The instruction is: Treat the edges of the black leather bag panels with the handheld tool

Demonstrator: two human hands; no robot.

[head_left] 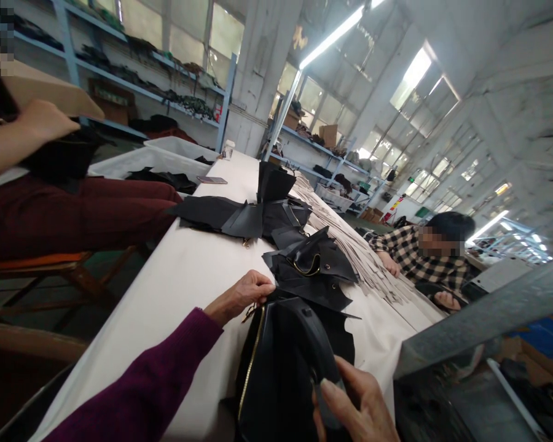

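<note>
The white-topped table [166, 294] runs away from the wearer, and the black zippered piece [276, 368] lies at its near end. The left hand [246, 293] is above the near part of the table, its thumb and fingertips pinched closely together at the far edge of the black zippered piece, beside the upper end of the gold zipper [251, 362]. The right hand [359, 399], at the near right of the table, curls its fingers and thumb around a long, curved black part [320, 356]; whether this belongs to the zippered piece cannot be told.

Farther along the middle of the table, black cut pieces [313, 264] lie in an overlapping heap, one with a curved gold zipper. Pale strips [350, 245] spread along the table's right side, and a phone [212, 180] rests near its far left edge. Left of the table, a seated person's hand [50, 120] is at some black material [59, 156], near a white crate [177, 147]. Right of the table is a person in a checked shirt [405, 245].
</note>
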